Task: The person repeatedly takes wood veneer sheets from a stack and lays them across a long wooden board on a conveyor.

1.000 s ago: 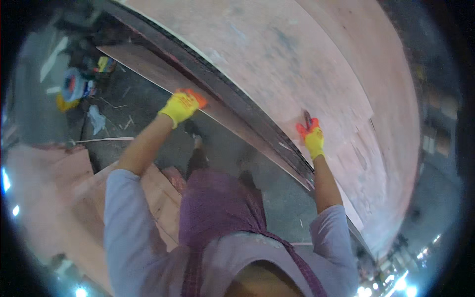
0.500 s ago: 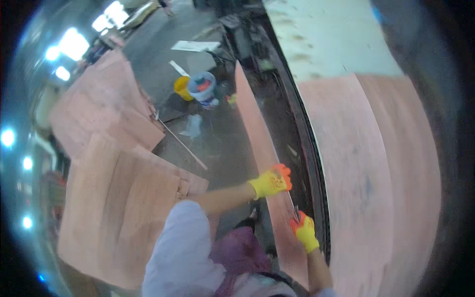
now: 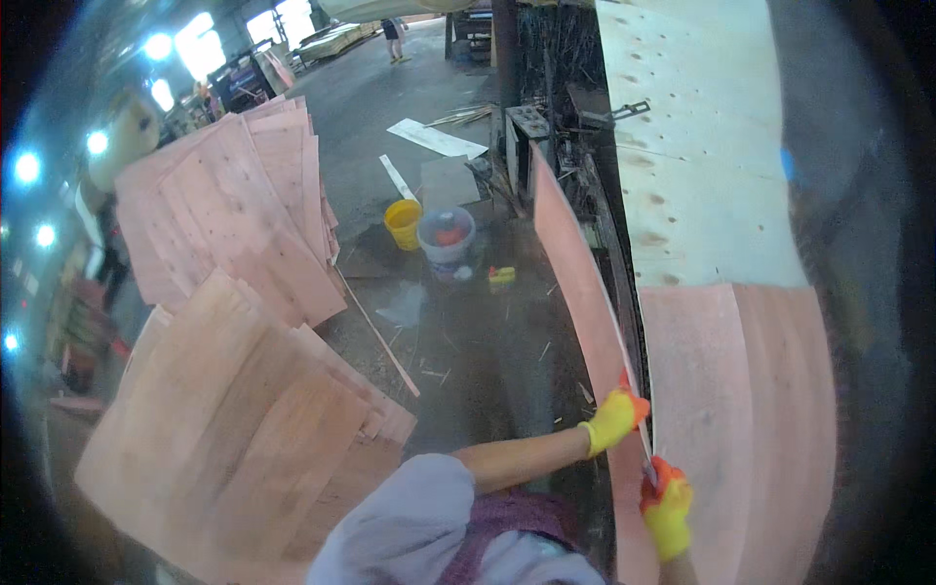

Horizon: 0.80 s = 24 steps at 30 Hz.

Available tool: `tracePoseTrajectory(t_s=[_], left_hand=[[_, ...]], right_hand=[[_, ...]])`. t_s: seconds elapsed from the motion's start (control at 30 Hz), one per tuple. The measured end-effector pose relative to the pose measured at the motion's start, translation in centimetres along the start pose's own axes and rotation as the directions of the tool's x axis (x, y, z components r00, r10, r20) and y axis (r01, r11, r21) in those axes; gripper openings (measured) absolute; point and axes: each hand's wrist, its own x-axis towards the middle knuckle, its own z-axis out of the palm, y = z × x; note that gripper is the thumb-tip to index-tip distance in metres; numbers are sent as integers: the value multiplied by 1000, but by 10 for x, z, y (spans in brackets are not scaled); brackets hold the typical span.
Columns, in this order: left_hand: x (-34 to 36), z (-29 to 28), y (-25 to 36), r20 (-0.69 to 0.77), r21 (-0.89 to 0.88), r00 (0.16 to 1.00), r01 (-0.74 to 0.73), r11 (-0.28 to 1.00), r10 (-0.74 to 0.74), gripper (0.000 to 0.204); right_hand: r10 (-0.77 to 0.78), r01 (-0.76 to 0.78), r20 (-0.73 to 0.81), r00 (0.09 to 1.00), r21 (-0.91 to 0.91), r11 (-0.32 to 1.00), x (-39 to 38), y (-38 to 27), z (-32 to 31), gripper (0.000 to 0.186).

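A long, narrow strip of pinkish wood veneer (image 3: 577, 273) stands on edge in front of me, running away along the stack's left side. My left hand (image 3: 614, 419), in a yellow glove with orange fingers, is closed over the strip's upper edge. Closer to me, my right hand (image 3: 669, 509), gloved alike, is closed around a small grey metal tool (image 3: 650, 473) against that same edge. The tool's exact kind is mostly hidden by the fingers. Just right of both hands lie pink veneer sheets (image 3: 697, 390), overlapping a pale knotty sheet (image 3: 697, 146) farther off.
Piles of veneer sheets (image 3: 219, 409) spread on the left, with a thin wood stick (image 3: 378, 331) beside them. A yellow bucket (image 3: 402, 224) and a whitish bucket (image 3: 447, 239) stand on the floor ahead. Another person (image 3: 394, 39) is far back. Wood scraps litter the floor.
The view has shifted, with the scene sitting lower in the picture. Both hands now appear farther right, beside the stack, still at the strip's edge; the strip stands more upright.
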Motion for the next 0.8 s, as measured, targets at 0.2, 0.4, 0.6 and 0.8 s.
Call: tracePoseTrajectory(t_s=[0.2,0.4,0.6,0.8], left_hand=[[63,29,60,46,-33,989,-139,990,140,14],[173,100,99,220,-868,920,336,365,-323,9],[296,93,112,259,-910,960,280,-306,108,15],[424,-61,56,368,-885,916,398,-242,158,30]], right_hand=[[-69,35,-196,978,-174,984,-16,15,-37,41],[494,-495,-47,868,-151,855,62,-63,-121,36],[306,-421,-336,891,-356,834,150,-34,-144,49],[252,-439,-540,803,-248,864,278,49,-110,52]])
